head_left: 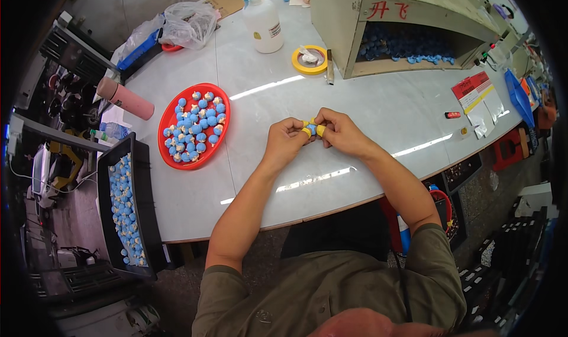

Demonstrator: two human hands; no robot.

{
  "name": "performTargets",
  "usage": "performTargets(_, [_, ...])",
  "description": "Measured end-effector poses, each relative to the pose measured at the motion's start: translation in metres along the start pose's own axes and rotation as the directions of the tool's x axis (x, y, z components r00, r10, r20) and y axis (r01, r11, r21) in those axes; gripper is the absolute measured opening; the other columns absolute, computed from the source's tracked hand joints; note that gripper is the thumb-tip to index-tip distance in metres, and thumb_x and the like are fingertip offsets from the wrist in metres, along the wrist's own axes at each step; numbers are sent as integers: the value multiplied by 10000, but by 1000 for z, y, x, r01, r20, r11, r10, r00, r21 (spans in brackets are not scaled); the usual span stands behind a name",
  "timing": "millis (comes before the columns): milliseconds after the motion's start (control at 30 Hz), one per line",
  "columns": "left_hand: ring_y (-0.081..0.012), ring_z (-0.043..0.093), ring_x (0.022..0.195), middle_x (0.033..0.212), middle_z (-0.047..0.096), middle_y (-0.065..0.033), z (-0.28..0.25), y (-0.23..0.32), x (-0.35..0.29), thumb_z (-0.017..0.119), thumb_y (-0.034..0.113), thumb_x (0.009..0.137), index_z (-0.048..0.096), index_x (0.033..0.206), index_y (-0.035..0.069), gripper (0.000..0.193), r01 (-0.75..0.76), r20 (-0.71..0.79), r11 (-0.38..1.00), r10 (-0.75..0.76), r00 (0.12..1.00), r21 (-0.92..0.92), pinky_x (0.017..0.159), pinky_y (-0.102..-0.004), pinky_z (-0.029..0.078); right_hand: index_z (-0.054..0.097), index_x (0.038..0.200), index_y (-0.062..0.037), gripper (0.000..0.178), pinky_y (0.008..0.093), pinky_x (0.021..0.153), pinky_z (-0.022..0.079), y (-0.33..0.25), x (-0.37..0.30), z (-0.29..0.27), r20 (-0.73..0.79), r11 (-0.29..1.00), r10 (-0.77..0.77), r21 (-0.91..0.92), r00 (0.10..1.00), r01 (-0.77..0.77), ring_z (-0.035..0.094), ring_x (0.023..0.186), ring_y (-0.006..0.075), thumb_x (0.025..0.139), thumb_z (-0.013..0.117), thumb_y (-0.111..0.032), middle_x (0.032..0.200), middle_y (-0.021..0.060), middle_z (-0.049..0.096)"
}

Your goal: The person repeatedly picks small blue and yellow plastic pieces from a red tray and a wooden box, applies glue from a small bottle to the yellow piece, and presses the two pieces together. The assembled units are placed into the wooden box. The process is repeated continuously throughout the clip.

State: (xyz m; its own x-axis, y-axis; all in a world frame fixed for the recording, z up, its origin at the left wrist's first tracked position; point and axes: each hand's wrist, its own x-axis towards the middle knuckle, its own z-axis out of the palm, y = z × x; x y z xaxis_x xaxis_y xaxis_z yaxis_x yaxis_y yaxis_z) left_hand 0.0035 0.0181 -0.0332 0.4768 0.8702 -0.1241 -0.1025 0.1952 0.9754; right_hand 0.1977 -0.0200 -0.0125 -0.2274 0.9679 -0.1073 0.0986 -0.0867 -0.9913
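Observation:
My left hand (285,139) and my right hand (343,134) meet above the grey-white table. Between their fingertips they pinch a small blue piece (312,128), mostly covered by the fingers, so its exact kind is unclear. Yellow wraps cover some fingertips on both hands. To the left lies a round red tray (162,137) with several small blue balls (195,117) bearing cream-coloured parts. Beyond my hands sits a roll of yellow tape (300,68) with a whitish crumpled bit on it, and a marker-like stick (330,68) lies beside it.
A black bin (147,201) with more blue balls stands at the left edge. A pink bottle (125,98) and a white squeeze bottle (263,26) stand further back. An open metal box (331,26) at the back right holds many blue pieces. Cards (476,94) lie at right.

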Motion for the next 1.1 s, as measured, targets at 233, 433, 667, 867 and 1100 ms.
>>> performTargets(233, [-199, 730, 828, 965, 711, -144, 3, 13, -1, 588, 51, 958, 623, 1042, -54, 139, 87, -30, 994, -85, 996, 59, 721, -260, 597, 575, 1070, -17, 136, 213, 535, 447, -3, 2, 1, -15, 998, 35, 56, 999, -34, 555, 603, 62, 938, 541, -15, 811, 32, 626])
performTargets(433, [-183, 719, 764, 927, 724, -157, 1, 22, 0, 556, 139, 995, 582, 1142, -50, 241, 141, -17, 990, -140, 990, 29, 686, -259, 581, 595, 1121, 38, 193, 227, 509, 472, -7, 3, 3, -32, 993, 59, 102, 998, -55, 580, 579, 84, 967, 553, -72, 781, 51, 628])
performTargets(667, [-172, 714, 766, 936, 726, -158, -3, 23, -2, 562, 104, 966, 574, 1159, -68, 259, 137, 54, 990, -139, 989, 39, 686, -250, 574, 596, 1125, 18, 189, 214, 482, 464, -3, 6, -1, -20, 991, 91, 103, 996, -89, 579, 559, 73, 993, 581, -116, 778, 39, 627])
performTargets(867, [-155, 706, 751, 936, 727, -153, 1, 21, -2, 574, 62, 935, 582, 1147, -76, 253, 137, 41, 988, -140, 989, 76, 678, -247, 571, 597, 1102, 7, 163, 207, 479, 451, 4, 5, 0, -30, 994, 74, 80, 997, -72, 570, 555, 66, 994, 579, -114, 772, 37, 633])
performTargets(1100, [-141, 691, 733, 932, 720, -136, -3, 3, 0, 591, 82, 951, 602, 1112, -52, 210, 88, -54, 995, -86, 995, 39, 662, -246, 565, 584, 1133, 21, 196, 231, 510, 476, 2, 8, 6, -68, 993, 65, 98, 996, -58, 584, 583, 83, 962, 551, -71, 800, 42, 625])
